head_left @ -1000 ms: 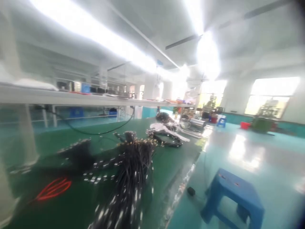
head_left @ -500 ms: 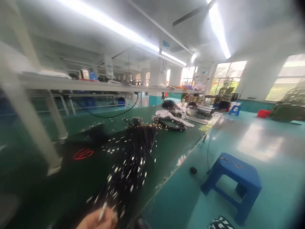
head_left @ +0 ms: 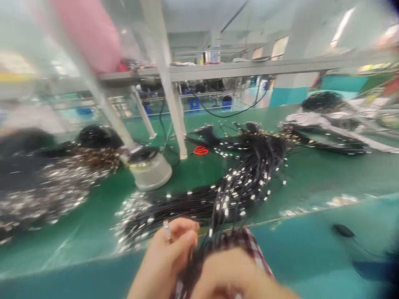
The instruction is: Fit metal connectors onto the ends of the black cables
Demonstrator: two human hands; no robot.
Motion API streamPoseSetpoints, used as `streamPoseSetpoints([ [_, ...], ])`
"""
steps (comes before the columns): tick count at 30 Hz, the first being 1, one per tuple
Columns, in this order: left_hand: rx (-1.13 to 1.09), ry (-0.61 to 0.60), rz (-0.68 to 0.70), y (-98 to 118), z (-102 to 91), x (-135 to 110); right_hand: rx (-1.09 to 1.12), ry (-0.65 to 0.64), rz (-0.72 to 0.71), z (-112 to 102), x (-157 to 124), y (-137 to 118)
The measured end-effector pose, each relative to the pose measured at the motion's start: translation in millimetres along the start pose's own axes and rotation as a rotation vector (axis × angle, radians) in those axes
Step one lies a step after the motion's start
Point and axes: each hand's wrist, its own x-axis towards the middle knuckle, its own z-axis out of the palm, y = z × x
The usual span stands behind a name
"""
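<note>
My left hand (head_left: 174,249) is closed at the bottom middle, thumb and forefinger pinched together beside dark strands. Across its forefinger shows a small silvery piece (head_left: 167,231), too blurred to identify. My right hand (head_left: 232,272) is curled over black cables (head_left: 199,261) close to my body; its fingertips are hidden and smeared by motion. These strands hang over the table edge onto checked cloth. Beyond my hands, a large bundle of black cables (head_left: 258,162) with pale, shiny ends spreads across the green table. Another cable bundle (head_left: 183,203) lies sideways just past my left hand.
A white tub-like spool (head_left: 152,172) stands by a shelf leg (head_left: 173,95). Left of it are blurred heaps of cables (head_left: 59,182). A red coil (head_left: 200,150) lies at mid-table, and white wrapping (head_left: 324,122) farther right. A shelf (head_left: 224,71) crosses above the table.
My view has swung left and down toward the table. Both hands now show, where only one showed before, and they are together at the black cables. The blue stool has nearly left view.
</note>
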Motion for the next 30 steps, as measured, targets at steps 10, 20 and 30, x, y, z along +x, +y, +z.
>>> streamPoseSetpoints([
  [10,-0.151,-0.016,-0.043,-13,11.0,-8,0.115,0.15,0.169,-4,43,6],
  [20,0.034,0.101,0.045,-20,4.1,-8,0.062,0.252,0.183,3,62,0],
  [30,-0.035,0.157,0.006,-15,0.3,-7,0.167,0.198,0.228,5,57,16],
])
